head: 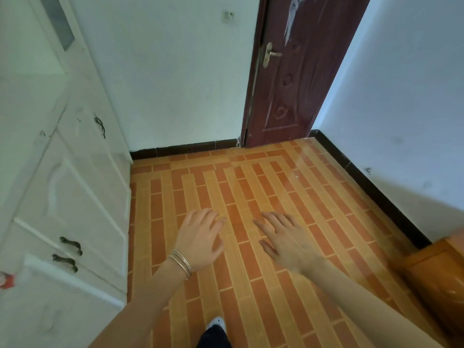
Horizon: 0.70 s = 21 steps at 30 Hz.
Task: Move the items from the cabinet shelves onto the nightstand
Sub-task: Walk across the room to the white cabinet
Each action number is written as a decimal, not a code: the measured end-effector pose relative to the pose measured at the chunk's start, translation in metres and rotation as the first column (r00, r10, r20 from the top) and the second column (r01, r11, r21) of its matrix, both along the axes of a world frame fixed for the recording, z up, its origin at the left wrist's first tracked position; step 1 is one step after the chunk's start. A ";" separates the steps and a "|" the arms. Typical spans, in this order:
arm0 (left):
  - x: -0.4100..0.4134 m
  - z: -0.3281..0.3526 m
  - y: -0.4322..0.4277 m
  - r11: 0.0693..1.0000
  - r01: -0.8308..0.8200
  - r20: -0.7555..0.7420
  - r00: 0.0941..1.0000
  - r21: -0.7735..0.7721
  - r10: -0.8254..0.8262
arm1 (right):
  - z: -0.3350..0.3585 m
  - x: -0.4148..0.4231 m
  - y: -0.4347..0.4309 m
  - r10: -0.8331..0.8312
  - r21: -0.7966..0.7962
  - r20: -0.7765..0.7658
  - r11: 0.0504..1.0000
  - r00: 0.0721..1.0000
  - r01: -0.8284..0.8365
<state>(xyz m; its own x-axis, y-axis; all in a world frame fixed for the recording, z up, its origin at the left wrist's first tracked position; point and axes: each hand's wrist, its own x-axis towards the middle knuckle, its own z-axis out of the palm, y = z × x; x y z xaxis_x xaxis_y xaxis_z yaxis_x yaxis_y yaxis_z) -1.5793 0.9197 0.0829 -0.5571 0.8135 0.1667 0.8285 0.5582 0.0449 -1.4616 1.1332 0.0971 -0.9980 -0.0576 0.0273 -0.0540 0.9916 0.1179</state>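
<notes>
A tall white cabinet (pixel 62 187) fills the left side, its doors and drawers closed, with dark curved handles (pixel 71 244). No shelf items show. A corner of an orange wooden nightstand (pixel 437 277) sits at the lower right. My left hand (pixel 200 237), with thin bangles at the wrist, is held out flat over the floor, fingers straight, holding nothing. My right hand (pixel 286 239) is stretched out beside it, fingers spread, also holding nothing. Both hands hover between the cabinet and the nightstand.
An orange and red tiled floor (pixel 251 187) runs ahead to a white wall with a black skirting. A dark red door (pixel 296 71) with a brass handle stands at the back. A white wall bounds the right side. My shoe (pixel 218 324) shows at the bottom.
</notes>
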 end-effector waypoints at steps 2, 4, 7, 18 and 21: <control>-0.028 0.009 0.009 1.000 -0.023 -0.012 1.000 0.009 0.023 | 0.013 -0.036 0.013 0.023 0.013 -0.025 1.000 0.999 -0.023; -0.057 0.014 0.014 0.998 -0.059 -0.036 0.998 0.009 0.059 | 0.023 -0.072 0.018 0.057 0.012 -0.052 0.998 0.997 -0.057; -0.097 0.022 0.011 0.992 -0.127 -0.063 0.990 0.008 0.127 | 0.030 -0.126 0.013 0.132 0.012 -0.091 0.991 0.987 -0.132; -0.172 0.013 -0.027 0.879 -0.476 -0.074 0.878 -0.015 0.473 | 0.011 -0.284 0.001 0.470 -0.019 -0.074 0.881 0.880 -0.472; -0.190 0.008 -0.017 0.834 -0.552 -0.044 0.833 -0.001 0.551 | 0.010 -0.324 0.011 0.545 -0.015 -0.051 0.837 0.837 -0.546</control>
